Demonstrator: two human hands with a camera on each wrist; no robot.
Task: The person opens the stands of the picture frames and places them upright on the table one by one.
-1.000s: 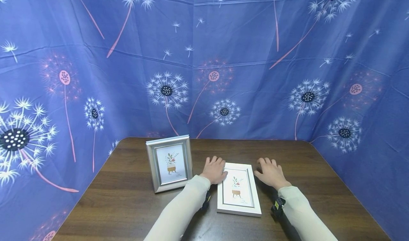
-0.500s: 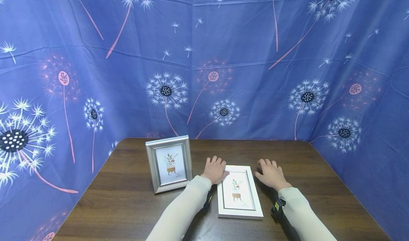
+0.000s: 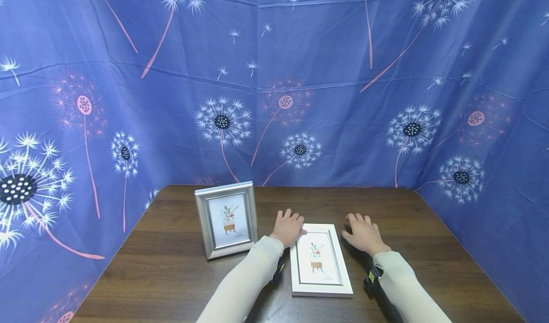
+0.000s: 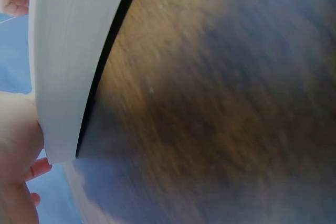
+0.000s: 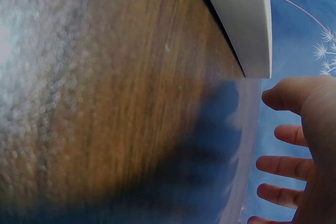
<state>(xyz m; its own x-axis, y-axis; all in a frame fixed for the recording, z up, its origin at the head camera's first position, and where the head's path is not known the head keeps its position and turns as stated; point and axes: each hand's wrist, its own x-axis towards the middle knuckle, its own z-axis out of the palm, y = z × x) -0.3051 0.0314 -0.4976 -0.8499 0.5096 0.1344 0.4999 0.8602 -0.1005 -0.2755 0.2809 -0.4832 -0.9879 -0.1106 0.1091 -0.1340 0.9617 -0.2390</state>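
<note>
The white photo frame (image 3: 317,261) lies on the brown wooden table (image 3: 150,275), between the 2 hands, with its picture side up. Its print shows a small plant with red flowers in a brown pot on legs. The left hand (image 3: 287,228) touches the upper left edge of this frame; its fingers are relaxed and a little spread. The right hand (image 3: 365,233) is near the right side of the frame, apart from it, and in the right wrist view its thumb and fingers are wide from each other. To the left stands a silver photo frame (image 3: 229,220), leaning slightly back, with a similar print. Behind the table hangs a blue cloth (image 3: 334,42) with white and pink dandelions. Both arms wear pale sleeves (image 3: 244,285).
</note>
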